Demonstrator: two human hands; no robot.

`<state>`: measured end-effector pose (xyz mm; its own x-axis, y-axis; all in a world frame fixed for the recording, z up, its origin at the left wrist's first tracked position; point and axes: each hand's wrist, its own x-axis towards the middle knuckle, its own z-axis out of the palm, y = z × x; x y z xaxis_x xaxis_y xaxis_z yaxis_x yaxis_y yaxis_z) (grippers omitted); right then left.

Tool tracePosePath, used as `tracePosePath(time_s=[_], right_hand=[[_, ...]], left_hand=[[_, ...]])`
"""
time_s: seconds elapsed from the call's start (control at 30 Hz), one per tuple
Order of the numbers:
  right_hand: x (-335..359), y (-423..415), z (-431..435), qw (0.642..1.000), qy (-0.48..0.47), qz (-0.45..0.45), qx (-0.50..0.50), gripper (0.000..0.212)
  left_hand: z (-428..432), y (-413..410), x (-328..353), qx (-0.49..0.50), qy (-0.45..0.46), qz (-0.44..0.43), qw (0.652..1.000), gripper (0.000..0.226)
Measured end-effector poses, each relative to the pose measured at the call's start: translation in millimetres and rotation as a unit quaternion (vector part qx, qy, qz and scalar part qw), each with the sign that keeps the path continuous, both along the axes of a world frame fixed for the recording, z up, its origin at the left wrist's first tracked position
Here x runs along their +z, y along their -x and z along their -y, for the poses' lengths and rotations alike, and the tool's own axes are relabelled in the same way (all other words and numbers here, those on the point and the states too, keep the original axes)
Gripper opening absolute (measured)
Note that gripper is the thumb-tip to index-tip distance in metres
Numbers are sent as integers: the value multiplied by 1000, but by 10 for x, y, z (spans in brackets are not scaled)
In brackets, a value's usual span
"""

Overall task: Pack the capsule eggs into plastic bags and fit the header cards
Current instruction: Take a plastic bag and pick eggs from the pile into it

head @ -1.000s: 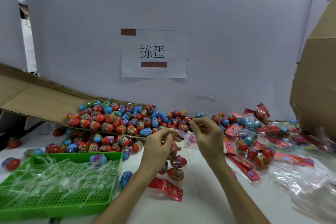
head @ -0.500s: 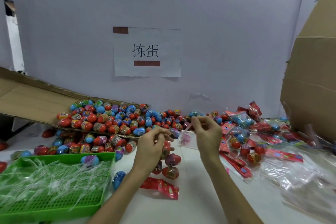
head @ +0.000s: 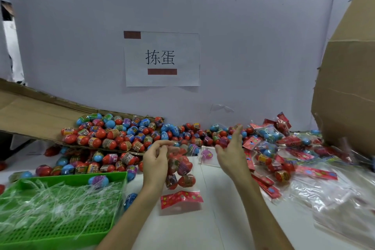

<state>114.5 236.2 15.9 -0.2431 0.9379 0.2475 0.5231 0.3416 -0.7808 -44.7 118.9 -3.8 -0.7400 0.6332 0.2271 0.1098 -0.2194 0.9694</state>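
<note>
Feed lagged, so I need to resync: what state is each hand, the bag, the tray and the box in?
Left hand: fingers curled at the bag's far end, apparently gripping it.
Right hand: open, holding nothing.
Bag: filled with eggs, red card at its near end.
Tray: holds clear strips and a blue egg.
Box: tipped over, loose eggs spilling out.

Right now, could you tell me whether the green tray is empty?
Not empty: the green tray holds a loose tangle of clear plastic strips, and one capsule egg sits at its far rim.
</note>
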Motion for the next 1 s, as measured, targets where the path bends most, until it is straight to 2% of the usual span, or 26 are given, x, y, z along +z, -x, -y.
tracePosePath(time_s=[0.07, 0.1, 0.2, 0.27, 0.33, 0.4, 0.47, 0.6, 0.8, 1.0], right_hand=[[9, 34, 31, 997, -8, 58, 57, 85], [14, 46, 48, 993, 2, 52, 107, 82], [43, 110, 150, 960, 139, -54, 237, 78], [19, 154, 191, 947, 152, -105, 263, 42], [4, 195, 227, 945, 136, -179, 239, 9], [-4, 217, 254, 939, 135, -234, 212, 16], [4, 221, 271, 932, 141, -276, 188, 15], [-4, 222, 264, 927, 138, -301, 178, 13], [61, 223, 316, 884, 189, -354, 240, 23], [105, 240, 375, 854, 205, -402, 258, 33]], left_hand=[[-14, 12, -5, -9, -2, 20, 1000, 30], [-17, 14, -5, -15, -5, 27, 1000, 30], [-13, 1, 2, -32, -17, 56, 998, 30], [-5, -2, 17, -41, -24, 76, 996, 29], [6, -7, 46, -57, -29, 104, 992, 27], [16, -29, 91, -105, -47, 150, 982, 21], [38, -59, 128, -166, -51, 185, 967, 29], [77, -98, 118, -233, -12, 176, 956, 36], [120, -80, 128, -263, -75, 312, 910, 30], [142, -92, 148, -319, -120, 334, 879, 25]])
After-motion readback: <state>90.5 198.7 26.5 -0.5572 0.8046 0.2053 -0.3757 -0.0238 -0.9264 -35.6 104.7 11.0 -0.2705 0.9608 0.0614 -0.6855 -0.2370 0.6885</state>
